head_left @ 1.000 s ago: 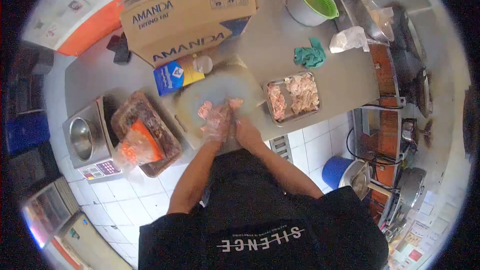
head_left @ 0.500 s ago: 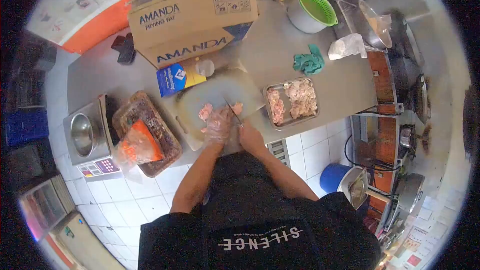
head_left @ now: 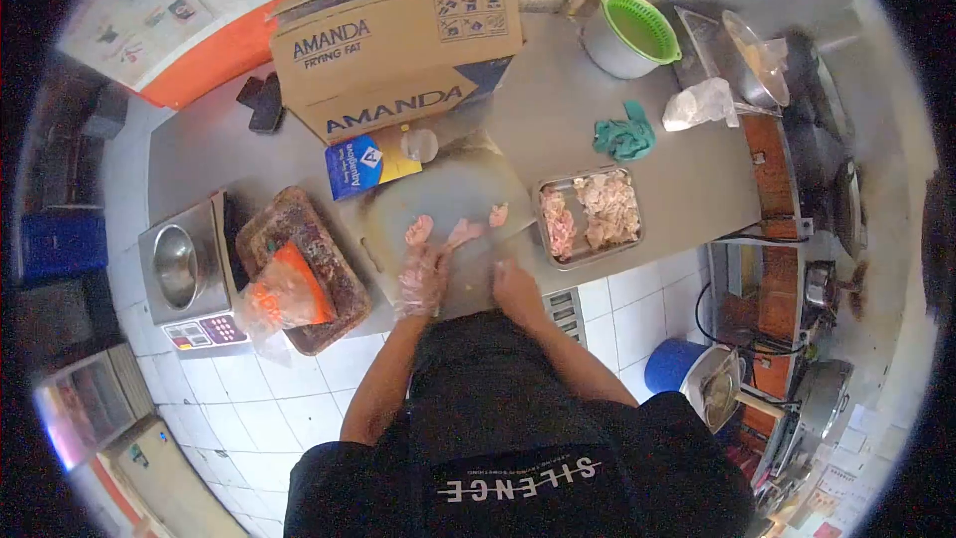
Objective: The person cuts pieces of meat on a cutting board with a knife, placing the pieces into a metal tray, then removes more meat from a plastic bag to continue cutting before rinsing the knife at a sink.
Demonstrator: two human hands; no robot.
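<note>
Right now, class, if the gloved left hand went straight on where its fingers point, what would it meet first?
Probably the middle piece of pink meat on the cutting board. The left hand seems almost at it; this view leaves actual contact unclear.

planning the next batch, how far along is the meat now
Seems well along: two heaps of small meat pieces lie in the metal tray. In hand: the gloved left hand is at a piece on the board. Apparently left: two other pieces there. The right hand's grip is unclear.
</note>
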